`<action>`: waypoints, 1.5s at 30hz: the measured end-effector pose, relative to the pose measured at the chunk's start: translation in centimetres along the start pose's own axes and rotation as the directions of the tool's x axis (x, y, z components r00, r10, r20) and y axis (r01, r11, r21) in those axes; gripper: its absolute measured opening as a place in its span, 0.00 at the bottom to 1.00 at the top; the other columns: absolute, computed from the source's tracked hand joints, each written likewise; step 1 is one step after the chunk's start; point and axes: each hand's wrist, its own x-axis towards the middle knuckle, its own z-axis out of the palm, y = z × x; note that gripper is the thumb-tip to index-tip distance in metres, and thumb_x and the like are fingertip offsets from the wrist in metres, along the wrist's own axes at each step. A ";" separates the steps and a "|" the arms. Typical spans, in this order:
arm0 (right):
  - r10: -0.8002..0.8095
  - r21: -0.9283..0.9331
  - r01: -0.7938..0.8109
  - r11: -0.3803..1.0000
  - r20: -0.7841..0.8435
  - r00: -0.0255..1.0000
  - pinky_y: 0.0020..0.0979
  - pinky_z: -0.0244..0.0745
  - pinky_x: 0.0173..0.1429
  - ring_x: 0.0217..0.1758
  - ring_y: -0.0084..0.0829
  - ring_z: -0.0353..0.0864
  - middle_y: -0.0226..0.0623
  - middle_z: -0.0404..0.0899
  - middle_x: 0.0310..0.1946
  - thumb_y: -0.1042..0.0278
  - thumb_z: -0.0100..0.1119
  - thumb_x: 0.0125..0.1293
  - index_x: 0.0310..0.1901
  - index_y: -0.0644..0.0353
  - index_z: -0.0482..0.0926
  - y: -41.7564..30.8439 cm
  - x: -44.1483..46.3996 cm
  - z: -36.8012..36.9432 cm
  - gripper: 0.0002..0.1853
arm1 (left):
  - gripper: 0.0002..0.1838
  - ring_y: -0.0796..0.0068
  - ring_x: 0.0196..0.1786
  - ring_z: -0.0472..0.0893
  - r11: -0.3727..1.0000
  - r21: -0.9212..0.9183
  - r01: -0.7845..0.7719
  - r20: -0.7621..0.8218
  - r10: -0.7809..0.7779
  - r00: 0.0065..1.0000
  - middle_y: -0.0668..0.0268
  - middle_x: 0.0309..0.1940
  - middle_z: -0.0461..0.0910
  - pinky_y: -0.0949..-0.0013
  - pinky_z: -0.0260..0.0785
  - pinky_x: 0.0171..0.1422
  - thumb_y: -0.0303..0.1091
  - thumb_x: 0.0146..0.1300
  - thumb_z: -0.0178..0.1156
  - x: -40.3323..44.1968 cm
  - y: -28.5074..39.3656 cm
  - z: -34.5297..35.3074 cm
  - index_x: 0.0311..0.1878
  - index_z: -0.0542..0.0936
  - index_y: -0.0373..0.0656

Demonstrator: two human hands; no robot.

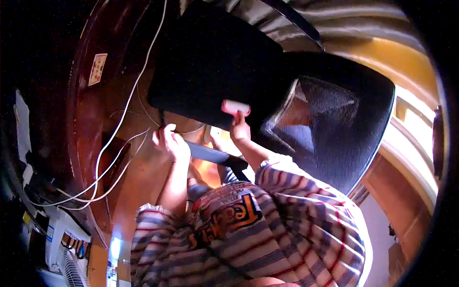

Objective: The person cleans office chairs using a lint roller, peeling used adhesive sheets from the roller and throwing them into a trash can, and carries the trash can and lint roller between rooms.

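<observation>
A small white roller with pink ends (235, 107), slightly blurred, is gripped in my right hand (240, 129) at the near edge of the black chair seat (215, 62). Beside the front end of the black armrest (213, 154), my left hand (173, 143) is raised with its fingers loosely bent and apart. Whether its palm touches the armrest is hidden. The chair's black mesh back (339, 124) lies to the right of the seat.
White cables (126, 110) hang and curve down the left side. A dark red wooden surface bears a small card (97, 70). At the lower left stands a white device (64, 234). Curtain folds (377, 52) run along the upper right, above wooden flooring.
</observation>
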 end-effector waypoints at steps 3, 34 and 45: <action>0.082 0.096 -0.084 0.992 0.024 0.996 0.34 0.72 0.26 0.20 0.34 0.77 0.42 0.79 0.24 0.62 0.53 0.65 0.53 0.54 0.74 0.9 1.3 -1.5 0.16 | 0.16 0.59 0.51 0.69 0.963 -0.039 0.268 0.050 -0.266 0.963 0.56 0.51 0.69 0.55 0.62 0.56 0.18 0.51 0.53 0.0 1.1 -0.2 0.40 0.78 0.50; -0.038 0.139 0.055 0.989 -0.122 0.992 0.36 0.72 0.18 0.17 0.34 0.79 0.42 0.79 0.23 0.49 0.42 0.69 0.54 0.51 0.69 -0.1 4.3 0.9 0.20 | 0.16 0.58 0.50 0.69 0.996 -0.013 0.091 0.026 -0.090 0.996 0.55 0.48 0.65 0.57 0.62 0.57 0.20 0.50 0.53 -0.4 -1.2 0.7 0.39 0.78 0.53; -0.286 0.080 0.275 0.958 0.274 0.918 0.34 0.70 0.20 0.18 0.31 0.77 0.40 0.78 0.20 0.43 0.37 0.70 0.32 0.57 0.78 -18.2 8.4 -6.3 0.27 | 0.13 0.53 0.50 0.69 0.999 -0.049 0.001 -0.028 -0.003 1.000 0.66 0.35 0.78 0.49 0.56 0.57 0.24 0.47 0.52 0.2 0.0 0.1 0.38 0.76 0.49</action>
